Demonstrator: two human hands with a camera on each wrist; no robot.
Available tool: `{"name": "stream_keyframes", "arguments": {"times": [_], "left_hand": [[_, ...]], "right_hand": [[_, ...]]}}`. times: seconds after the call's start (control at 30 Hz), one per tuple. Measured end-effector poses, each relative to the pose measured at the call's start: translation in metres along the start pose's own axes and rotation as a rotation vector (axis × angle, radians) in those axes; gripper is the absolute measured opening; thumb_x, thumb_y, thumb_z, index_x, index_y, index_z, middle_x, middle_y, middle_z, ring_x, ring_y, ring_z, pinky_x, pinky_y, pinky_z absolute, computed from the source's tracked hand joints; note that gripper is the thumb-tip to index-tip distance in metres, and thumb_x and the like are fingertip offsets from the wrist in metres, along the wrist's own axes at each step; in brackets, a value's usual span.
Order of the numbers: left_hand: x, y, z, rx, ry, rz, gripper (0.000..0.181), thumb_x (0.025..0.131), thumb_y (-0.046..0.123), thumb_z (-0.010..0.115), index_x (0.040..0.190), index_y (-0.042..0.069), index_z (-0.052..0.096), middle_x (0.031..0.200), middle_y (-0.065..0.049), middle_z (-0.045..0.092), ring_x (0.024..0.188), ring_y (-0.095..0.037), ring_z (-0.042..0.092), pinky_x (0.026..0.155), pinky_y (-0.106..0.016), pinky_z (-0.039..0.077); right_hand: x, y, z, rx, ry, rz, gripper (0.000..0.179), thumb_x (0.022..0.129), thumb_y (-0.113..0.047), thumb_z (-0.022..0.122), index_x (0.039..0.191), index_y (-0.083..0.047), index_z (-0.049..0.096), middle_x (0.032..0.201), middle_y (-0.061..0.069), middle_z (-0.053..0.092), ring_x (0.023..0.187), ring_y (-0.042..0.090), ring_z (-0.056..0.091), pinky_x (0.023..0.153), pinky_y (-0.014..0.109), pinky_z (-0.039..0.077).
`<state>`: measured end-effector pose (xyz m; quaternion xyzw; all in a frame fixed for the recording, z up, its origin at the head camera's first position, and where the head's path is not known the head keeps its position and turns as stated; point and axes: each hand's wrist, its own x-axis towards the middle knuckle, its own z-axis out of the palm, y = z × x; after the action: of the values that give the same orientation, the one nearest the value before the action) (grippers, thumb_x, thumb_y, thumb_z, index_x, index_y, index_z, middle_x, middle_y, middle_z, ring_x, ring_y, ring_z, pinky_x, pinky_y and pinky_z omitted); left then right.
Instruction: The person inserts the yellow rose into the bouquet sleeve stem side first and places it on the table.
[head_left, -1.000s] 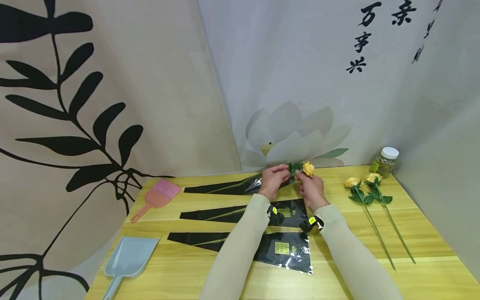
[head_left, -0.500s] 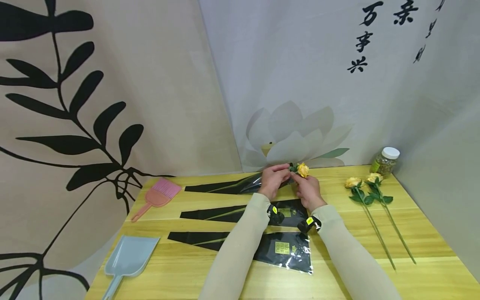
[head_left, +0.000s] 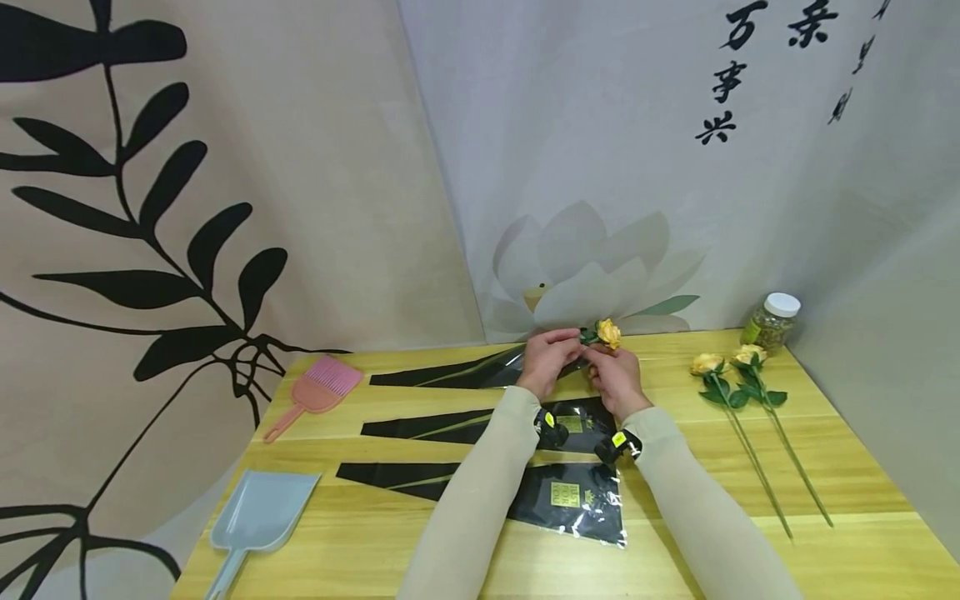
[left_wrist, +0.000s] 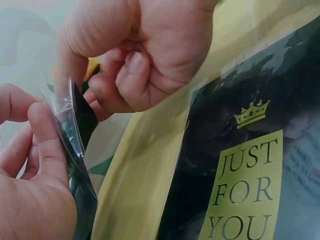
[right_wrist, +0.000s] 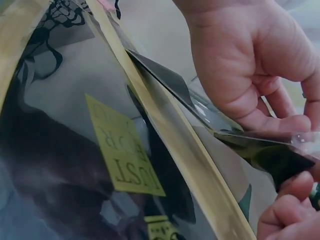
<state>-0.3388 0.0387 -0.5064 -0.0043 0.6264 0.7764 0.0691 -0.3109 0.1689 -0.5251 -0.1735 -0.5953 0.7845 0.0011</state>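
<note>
Left hand (head_left: 550,363) pinches the black sleeve's (head_left: 468,372) mouth edge; right hand (head_left: 617,380), fingers curled, seems to as well. A yellow rose (head_left: 609,334) shows past its fingertips; open tabletop (head_left: 671,379) parts it from two paler roses (head_left: 707,364) rightward.

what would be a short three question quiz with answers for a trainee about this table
1. How many yellow roses lie to the right of the right hand?
2. True or false: the pink brush lies nearer the backdrop than the blue dustpan.
3. Which words are printed on the front black sleeve: A) THANK YOU, B) JUST FOR YOU, C) BEST WISHES?

Key: 1. Two; 2. True; 3. B
</note>
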Motion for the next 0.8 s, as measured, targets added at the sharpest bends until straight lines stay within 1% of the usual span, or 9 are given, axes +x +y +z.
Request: {"name": "stream_keyframes", "arguments": {"times": [0.07, 0.17, 0.3, 0.43, 0.53, 0.63, 0.8], "left_hand": [[0.000, 0.000, -0.001, 0.003, 0.002, 0.000, 0.028, 0.093, 0.001, 0.073, 0.120, -0.003, 0.078, 0.111, -0.018, 0.079, 0.080, -0.009, 0.073, 0.075, -0.022, 0.062], [0.000, 0.000, -0.002, 0.009, 0.002, -0.003, 0.028, 0.091, 0.002, 0.074, 0.119, -0.002, 0.079, 0.109, -0.013, 0.080, 0.080, -0.009, 0.073, 0.076, -0.023, 0.062], [-0.001, 0.000, -0.002, 0.018, 0.000, 0.002, 0.025, 0.090, 0.003, 0.075, 0.114, 0.002, 0.082, 0.105, -0.006, 0.080, 0.080, -0.009, 0.073, 0.077, -0.024, 0.063], [-0.001, 0.000, -0.002, 0.027, 0.008, 0.007, 0.022, 0.089, 0.003, 0.075, 0.110, 0.005, 0.083, 0.104, -0.005, 0.080, 0.080, -0.010, 0.073, 0.076, -0.025, 0.063], [0.000, 0.000, -0.002, 0.027, 0.005, 0.003, 0.024, 0.090, 0.003, 0.075, 0.113, 0.002, 0.082, 0.107, -0.007, 0.080, 0.080, -0.010, 0.072, 0.076, -0.025, 0.063], [0.001, -0.001, -0.001, 0.034, -0.003, -0.005, 0.027, 0.090, 0.003, 0.075, 0.117, -0.001, 0.080, 0.108, -0.007, 0.080, 0.081, -0.010, 0.072, 0.077, -0.024, 0.063], [0.001, -0.001, -0.002, 0.042, -0.017, -0.022, 0.027, 0.091, 0.004, 0.076, 0.117, 0.000, 0.080, 0.109, -0.005, 0.079, 0.083, -0.011, 0.073, 0.080, -0.027, 0.064]], "right_hand": [[0.000, 0.000, 0.000, 0.007, -0.002, -0.001, 0.013, 0.101, -0.018, 0.072, 0.108, -0.009, 0.065, 0.069, -0.008, 0.057, 0.056, 0.003, 0.048, 0.042, 0.016, 0.034], [0.001, -0.001, -0.001, 0.037, -0.003, 0.009, 0.017, 0.101, -0.023, 0.073, 0.108, -0.009, 0.067, 0.073, -0.009, 0.061, 0.056, 0.002, 0.049, 0.042, 0.016, 0.035], [0.001, -0.001, 0.000, 0.106, -0.003, 0.018, 0.024, 0.103, -0.030, 0.072, 0.111, -0.007, 0.068, 0.082, -0.010, 0.071, 0.057, 0.001, 0.052, 0.042, 0.014, 0.037], [0.003, -0.002, -0.002, 0.181, -0.031, 0.047, 0.027, 0.104, -0.032, 0.070, 0.115, -0.008, 0.067, 0.088, -0.009, 0.077, 0.056, 0.000, 0.053, 0.040, 0.013, 0.035], [0.005, -0.002, -0.005, 0.222, -0.040, 0.082, 0.028, 0.104, -0.035, 0.069, 0.114, -0.009, 0.067, 0.086, -0.008, 0.076, 0.055, 0.000, 0.051, 0.039, 0.014, 0.032], [0.008, -0.002, -0.007, 0.259, -0.029, 0.107, 0.026, 0.104, -0.037, 0.070, 0.108, -0.011, 0.067, 0.081, -0.008, 0.072, 0.053, 0.002, 0.049, 0.039, 0.016, 0.030], [0.012, 0.001, -0.010, 0.292, -0.019, 0.103, 0.022, 0.103, -0.033, 0.072, 0.095, -0.013, 0.067, 0.072, -0.010, 0.065, 0.050, 0.001, 0.041, 0.038, 0.017, 0.027]]}}
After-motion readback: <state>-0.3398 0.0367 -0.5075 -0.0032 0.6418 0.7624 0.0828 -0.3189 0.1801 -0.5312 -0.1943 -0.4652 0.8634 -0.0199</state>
